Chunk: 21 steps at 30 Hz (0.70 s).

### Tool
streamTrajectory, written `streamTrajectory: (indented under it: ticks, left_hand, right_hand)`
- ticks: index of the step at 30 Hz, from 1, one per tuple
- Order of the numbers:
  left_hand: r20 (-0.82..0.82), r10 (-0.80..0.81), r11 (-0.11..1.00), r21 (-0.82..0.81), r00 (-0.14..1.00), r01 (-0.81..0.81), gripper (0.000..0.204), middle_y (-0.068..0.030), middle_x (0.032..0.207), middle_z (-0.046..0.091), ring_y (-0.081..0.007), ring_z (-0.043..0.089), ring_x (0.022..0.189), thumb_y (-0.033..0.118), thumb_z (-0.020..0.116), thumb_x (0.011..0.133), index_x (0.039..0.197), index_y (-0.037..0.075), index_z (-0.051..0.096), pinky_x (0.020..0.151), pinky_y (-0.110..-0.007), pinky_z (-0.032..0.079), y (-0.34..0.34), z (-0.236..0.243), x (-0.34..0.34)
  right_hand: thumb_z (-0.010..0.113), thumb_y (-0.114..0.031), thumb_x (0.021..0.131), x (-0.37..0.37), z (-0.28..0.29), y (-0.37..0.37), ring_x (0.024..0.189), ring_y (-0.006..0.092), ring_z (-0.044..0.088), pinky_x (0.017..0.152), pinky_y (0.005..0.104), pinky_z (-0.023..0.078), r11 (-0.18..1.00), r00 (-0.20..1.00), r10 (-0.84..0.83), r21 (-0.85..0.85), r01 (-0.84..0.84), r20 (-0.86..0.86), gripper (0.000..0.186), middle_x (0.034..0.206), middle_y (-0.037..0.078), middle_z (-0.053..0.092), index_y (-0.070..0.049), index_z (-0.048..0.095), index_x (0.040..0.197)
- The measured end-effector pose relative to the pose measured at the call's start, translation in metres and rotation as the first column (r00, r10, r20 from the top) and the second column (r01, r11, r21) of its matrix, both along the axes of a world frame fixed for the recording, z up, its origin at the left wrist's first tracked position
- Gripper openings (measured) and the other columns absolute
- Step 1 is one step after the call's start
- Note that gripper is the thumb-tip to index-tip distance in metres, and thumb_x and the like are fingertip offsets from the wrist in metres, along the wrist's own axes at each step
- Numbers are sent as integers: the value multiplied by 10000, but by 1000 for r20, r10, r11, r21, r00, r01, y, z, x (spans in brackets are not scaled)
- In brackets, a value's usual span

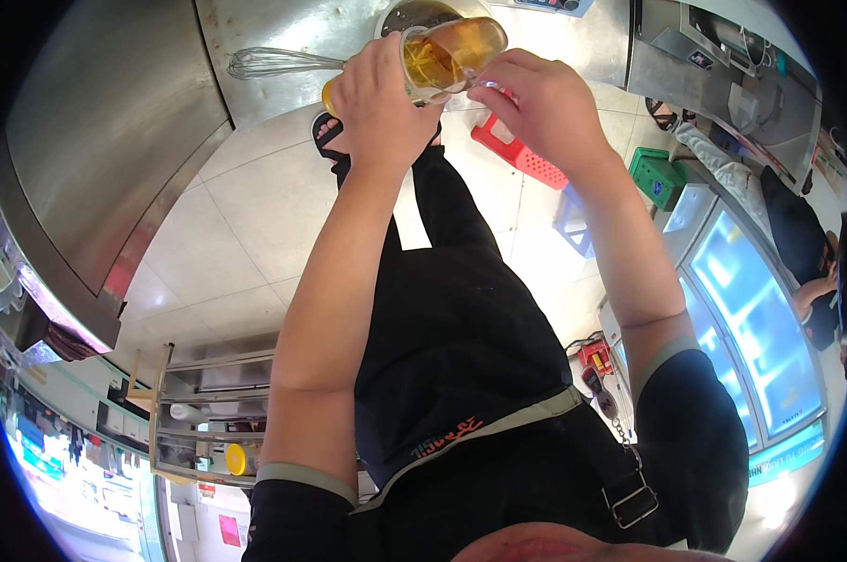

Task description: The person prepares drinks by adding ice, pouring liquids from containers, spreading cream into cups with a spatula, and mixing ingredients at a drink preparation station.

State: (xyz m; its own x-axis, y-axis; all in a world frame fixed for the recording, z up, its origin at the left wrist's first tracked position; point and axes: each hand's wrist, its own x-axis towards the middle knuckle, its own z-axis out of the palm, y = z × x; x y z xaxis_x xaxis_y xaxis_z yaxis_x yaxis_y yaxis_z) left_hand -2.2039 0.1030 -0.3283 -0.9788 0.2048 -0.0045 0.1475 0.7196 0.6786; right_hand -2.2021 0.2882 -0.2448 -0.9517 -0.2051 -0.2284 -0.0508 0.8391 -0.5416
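My left hand (378,103) is wrapped round a clear container (433,67) with amber liquid and yellow strips inside, held tilted over the counter's edge. My right hand (545,108) pinches a clear part at the container's right side. Whether that part is its rim, a handle or a separate cup, I cannot tell. Just beyond my hands a round bowl (386,21) with dark contents stands on the steel counter (301,103). A wire whisk (278,64) lies left of my left hand. Something yellow and round (329,96) shows partly behind that hand.
A red plastic stool (526,161) and a green crate (657,178) are on the floor at the right. Beyond them stands a glass-door fridge (756,309), with another person (798,244) at the far right. A metal rack (208,403) is at the lower left.
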Motion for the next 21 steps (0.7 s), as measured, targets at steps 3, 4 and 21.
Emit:
streamTrajectory:
  ticks: [3,4,21]
  left_hand:
    - [28,10,1000,-24,1000,-9,894,-103,1317,551,-311,502,1253,236,908,608,1359,92,445,1023,-483,382,4,0,2]
    - [16,13,1000,18,1000,-13,902,-106,1300,551,-311,510,1229,233,912,596,1355,90,446,1009,-486,374,4,-2,2]
    - [226,120,906,374,967,-199,841,-141,1221,573,-303,568,1136,166,927,623,1314,24,469,985,-412,459,-31,-1,16]
  right_hand:
    - [763,-208,801,4,3,-10,743,208,649,691,332,467,982,986,132,152,-116,-102,160,868,-2,662,-110,704,913]
    - [753,-242,790,6,4,-15,756,179,641,710,350,439,970,974,156,211,-121,-161,143,854,-16,652,-142,698,877]
    - [686,-123,910,38,-31,3,889,128,617,801,264,489,799,884,-325,-402,447,337,149,960,36,653,-16,681,1013]
